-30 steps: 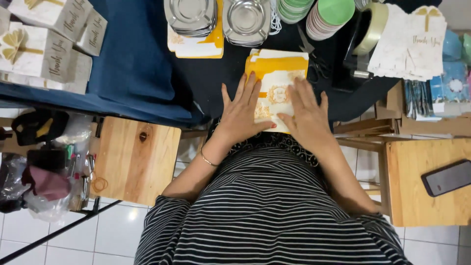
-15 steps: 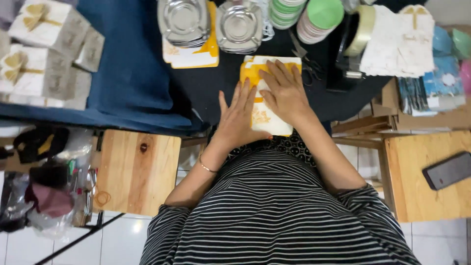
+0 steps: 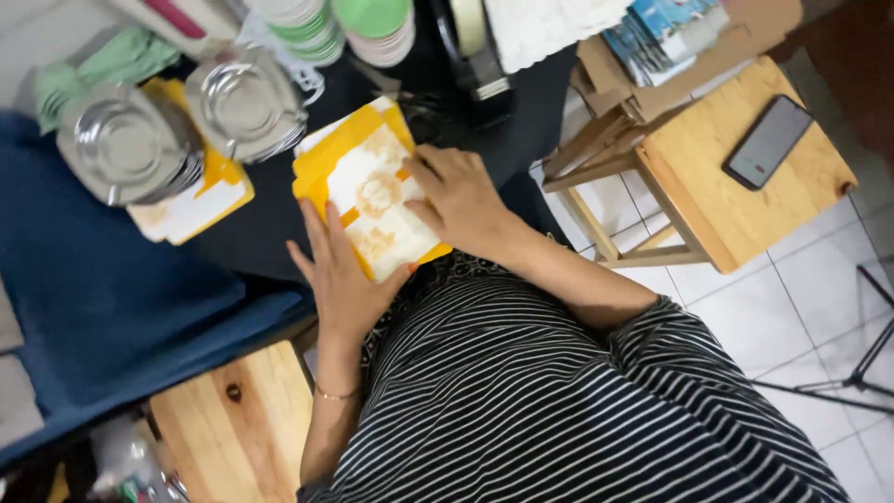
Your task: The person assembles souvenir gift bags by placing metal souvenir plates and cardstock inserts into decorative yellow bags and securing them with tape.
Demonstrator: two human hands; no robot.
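Both hands lie flat on a yellow and white paper packet [image 3: 372, 200] that rests on the dark tabletop [image 3: 270, 224] just in front of the person's striped shirt. The left hand [image 3: 340, 275] presses its lower left edge with the fingers spread and straight, its grip wide and closed on nothing; a thin bracelet [image 3: 333, 396] circles that wrist. The right hand [image 3: 456, 200] covers the packet's right side, fingers bent slightly over the edge, palm down, also holding nothing in a closed grasp. Just left of the packet sit two stacks of shiny metal dishes [image 3: 247, 107], the nearer stack beside the packet's top corner and the farther stack [image 3: 126, 149] on top of a second yellow and white packet [image 3: 191, 200]; the dishes look empty. Beyond them stand stacks of round lids, green [image 3: 372, 19] and pale. A blue cloth [image 3: 112, 298] covers the left part of the tabletop. A cardboard box [image 3: 736, 28] at the upper right holds blue printed packs [image 3: 666, 28] standing on edge. A wooden stool [image 3: 736, 177] to the right carries a dark smartphone [image 3: 768, 142] lying flat, and another wooden stool [image 3: 237, 424] sits low at the left
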